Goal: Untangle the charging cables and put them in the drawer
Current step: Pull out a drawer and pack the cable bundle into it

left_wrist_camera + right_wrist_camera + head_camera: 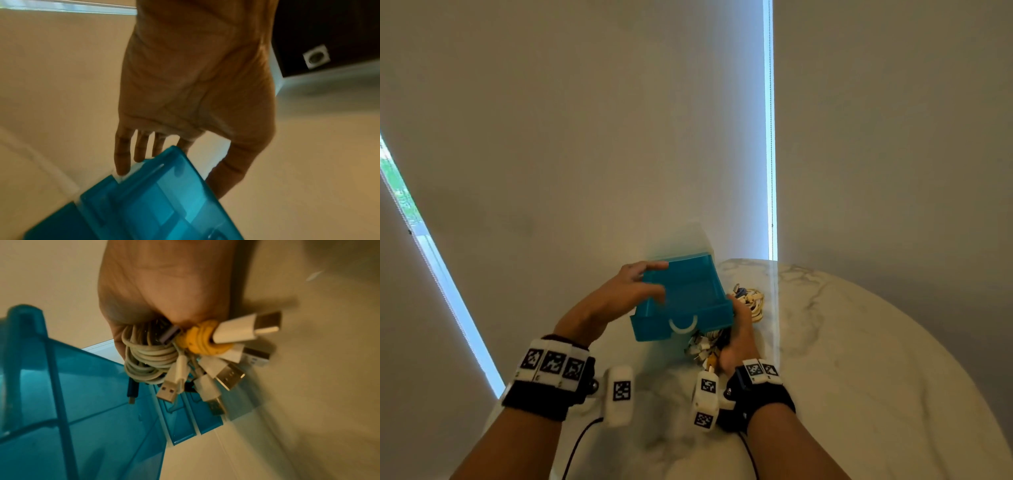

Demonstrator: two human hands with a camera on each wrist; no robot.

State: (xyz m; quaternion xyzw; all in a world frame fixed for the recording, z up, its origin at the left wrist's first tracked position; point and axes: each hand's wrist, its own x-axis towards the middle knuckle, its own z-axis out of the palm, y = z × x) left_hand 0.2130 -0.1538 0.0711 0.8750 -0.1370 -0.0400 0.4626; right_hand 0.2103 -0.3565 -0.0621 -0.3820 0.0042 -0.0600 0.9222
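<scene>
The teal drawer [654, 325] with a white ring handle [683, 327] is pulled out of a clear case [688, 240] at the far left of the table. My left hand [633, 287] lies on the drawer's left side. Its fingers [123, 162] are straight, with their tips touching the case's edge above the drawer [164, 203]. My right hand [739, 339] grips a bundle of white charging cables [152, 360] at the drawer's right front corner. A yellow tie [203, 340] wraps some of them, and several USB plugs [228, 376] stick out below the fist [164, 288]. More cable loops [751, 301] show beyond that hand.
The round white marble table [859, 359] reaches right and toward me. Its far left edge lies close behind the drawer. Pale roller blinds [585, 137] hang behind it, with a bright window gap [770, 137] between them.
</scene>
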